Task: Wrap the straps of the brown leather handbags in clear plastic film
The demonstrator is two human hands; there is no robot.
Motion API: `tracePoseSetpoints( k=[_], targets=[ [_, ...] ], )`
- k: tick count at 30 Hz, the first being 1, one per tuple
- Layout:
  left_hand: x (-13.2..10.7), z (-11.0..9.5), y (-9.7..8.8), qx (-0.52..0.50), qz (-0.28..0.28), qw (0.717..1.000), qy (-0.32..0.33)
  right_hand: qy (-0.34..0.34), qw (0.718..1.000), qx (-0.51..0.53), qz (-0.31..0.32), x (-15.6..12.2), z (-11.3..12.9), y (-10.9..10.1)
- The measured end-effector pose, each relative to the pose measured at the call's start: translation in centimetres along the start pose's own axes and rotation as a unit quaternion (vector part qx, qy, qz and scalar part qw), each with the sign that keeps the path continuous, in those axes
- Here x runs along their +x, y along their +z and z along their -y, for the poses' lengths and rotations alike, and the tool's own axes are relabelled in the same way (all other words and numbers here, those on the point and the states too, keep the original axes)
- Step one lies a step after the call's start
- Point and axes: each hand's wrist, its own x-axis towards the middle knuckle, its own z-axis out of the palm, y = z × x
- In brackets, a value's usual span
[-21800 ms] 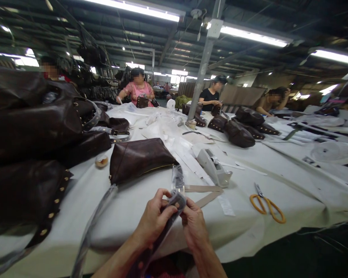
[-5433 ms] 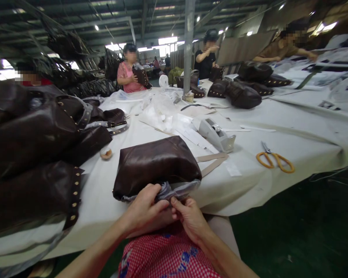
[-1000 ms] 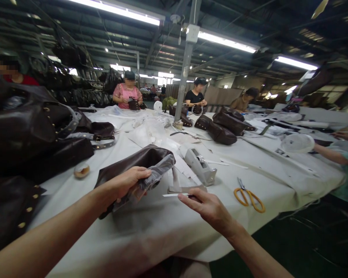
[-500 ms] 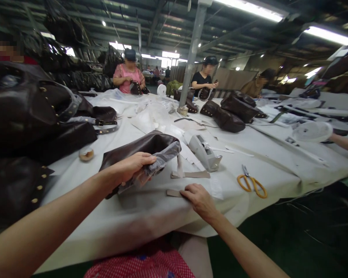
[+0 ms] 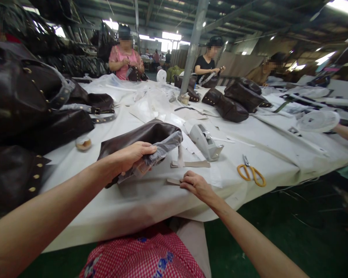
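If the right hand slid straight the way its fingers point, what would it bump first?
Probably the flat tan strip right at the right hand's fingertips. Past that comes the dark brown leather bag held by the left hand, though depth is unclear.

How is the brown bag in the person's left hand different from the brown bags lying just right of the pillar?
The held bag is gripped and tipped up by the left hand; the far bags lie untouched on the table. The held bag looks limp and flat; the far bags look plump. Grey plastic wrapping bunches at the held bag's end; none shows on the far bags. Both are dark, glossy brown.
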Motion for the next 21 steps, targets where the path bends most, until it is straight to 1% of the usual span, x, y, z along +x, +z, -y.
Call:
tracePoseSetpoints(
  k=[4, 6, 7, 9, 10, 12, 13, 15, 18, 20, 21],
  targets=[
    [0.1, 0.1, -0.1, -0.004, -0.002, 1.000, 0.003, -0.007, 1.000, 0.030, 0.002, 0.1, -0.4, -0.5],
    [0.1, 0.2, -0.2, -0.006, -0.001, 1.000, 0.002, -0.016, 1.000, 0.019, 0.003, 0.1, -0.3, -0.4],
    [0.1, 0.2, -0.2, -0.007, 0.001, 1.000, 0.004, -0.022, 1.000, -0.004, 0.001, 0.1, -0.2, -0.2],
    [0.1, 0.3, -0.3, -0.005, 0.003, 1.000, 0.007, -0.034, 0.995, -0.093, -0.010, 0.1, 0.2, 0.5],
    [0.2, 0.3, -0.3, -0.003, 0.004, 1.000, 0.010, -0.041, 0.986, -0.158, -0.025, 0.2, 0.4, 0.9],
    [0.3, 0.4, -0.3, 0.000, 0.009, 1.000, 0.012, -0.055, 0.957, -0.277, -0.066, 0.5, 0.6, 1.5],
    [0.3, 0.5, -0.4, 0.000, 0.010, 1.000, 0.013, -0.060, 0.942, -0.318, -0.090, 0.7, 0.6, 1.6],
    [0.5, 0.6, -0.5, -0.006, 0.008, 1.000, 0.013, -0.059, 0.923, -0.355, -0.134, 1.2, 0.1, 1.0],
    [0.6, 0.5, -0.8, -0.019, 0.006, 1.000, 0.018, -0.032, 0.911, -0.358, -0.203, 1.2, -0.9, -1.3],
    [0.6, 0.4, -1.2, -0.023, 0.014, 0.999, 0.023, -0.027, 0.917, -0.323, -0.232, 0.7, -1.0, -2.8],
    [0.5, 0.4, -1.3, -0.024, 0.018, 0.999, 0.026, -0.032, 0.929, -0.286, -0.234, 0.4, -0.7, -3.4]
  ],
)
